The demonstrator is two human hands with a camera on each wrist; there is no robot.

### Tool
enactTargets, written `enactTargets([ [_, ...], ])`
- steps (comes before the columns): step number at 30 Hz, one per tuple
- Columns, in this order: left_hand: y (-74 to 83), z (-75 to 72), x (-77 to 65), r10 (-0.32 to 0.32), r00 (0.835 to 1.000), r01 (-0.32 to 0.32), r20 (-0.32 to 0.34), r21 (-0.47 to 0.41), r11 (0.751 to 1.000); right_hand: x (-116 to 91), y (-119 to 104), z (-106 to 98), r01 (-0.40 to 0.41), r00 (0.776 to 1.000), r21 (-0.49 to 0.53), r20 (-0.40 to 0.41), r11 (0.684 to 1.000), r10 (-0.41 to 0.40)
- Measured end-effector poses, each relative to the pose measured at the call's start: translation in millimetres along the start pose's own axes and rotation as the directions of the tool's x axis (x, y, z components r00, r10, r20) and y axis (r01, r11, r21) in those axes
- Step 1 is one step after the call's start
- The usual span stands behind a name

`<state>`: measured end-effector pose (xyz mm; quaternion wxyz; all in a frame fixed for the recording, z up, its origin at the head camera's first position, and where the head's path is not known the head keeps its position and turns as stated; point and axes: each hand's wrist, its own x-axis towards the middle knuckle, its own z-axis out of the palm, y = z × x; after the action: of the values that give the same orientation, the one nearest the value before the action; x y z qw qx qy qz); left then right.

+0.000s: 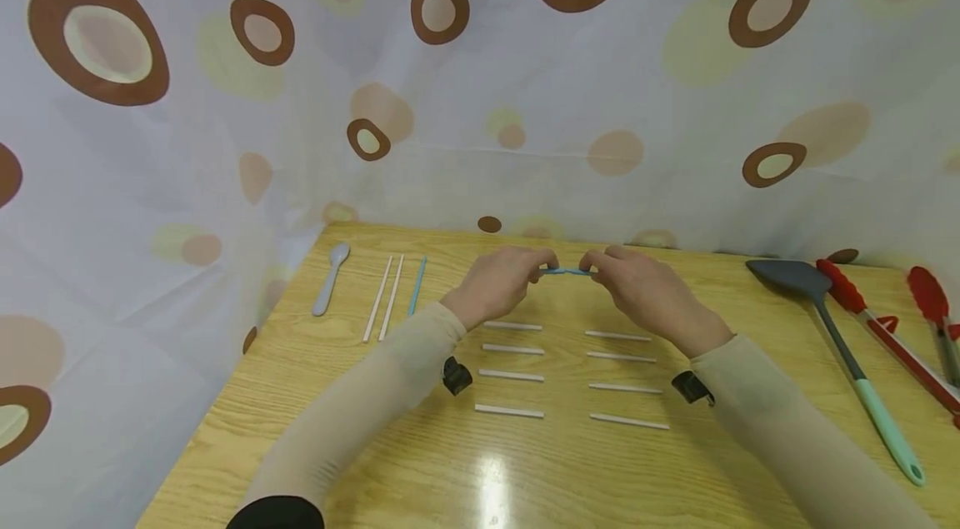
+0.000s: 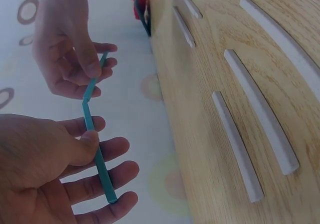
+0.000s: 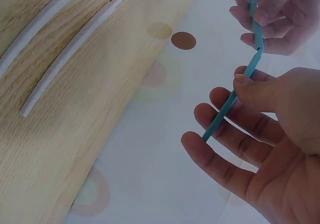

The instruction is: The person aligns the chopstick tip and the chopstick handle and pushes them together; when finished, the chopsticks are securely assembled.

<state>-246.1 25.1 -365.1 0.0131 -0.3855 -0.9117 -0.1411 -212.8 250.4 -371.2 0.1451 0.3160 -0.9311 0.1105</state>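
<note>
A thin blue stick [image 1: 555, 271], bent at a sharp kink near its middle, is held between both hands above the far part of the table. My left hand [image 1: 501, 283] pinches one half, its thumb pressing the stick [image 2: 104, 174] against the fingers. On the other half, my right hand [image 1: 647, 291] has the same pinch of thumb and fingers. At the kink the stick [image 3: 215, 123] looks cracked, its two parts meeting at an angle. Below the hands lie two columns of short white sticks, one on the left [image 1: 512, 376] and one on the right [image 1: 624, 388].
Left of the hands lie two long pale sticks [image 1: 377, 298], another blue stick [image 1: 417, 287] and a grey spoon [image 1: 328, 283]. To the right are a turner [image 1: 840, 337] with a mint handle and red-tipped tongs [image 1: 903, 350]. A patterned curtain [image 1: 525, 79] hangs behind the wooden table [image 1: 420, 462].
</note>
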Motion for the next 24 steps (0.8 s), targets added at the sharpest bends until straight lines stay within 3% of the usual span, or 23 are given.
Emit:
enactTargets([
  [24,0.2,1.6,-2.9,0.053,0.997,-0.047,-0.058,0.103,0.994,-2.5,-8.4,-2.9,0.033,0.997,-0.162,-0.061,0.986,-0.044],
])
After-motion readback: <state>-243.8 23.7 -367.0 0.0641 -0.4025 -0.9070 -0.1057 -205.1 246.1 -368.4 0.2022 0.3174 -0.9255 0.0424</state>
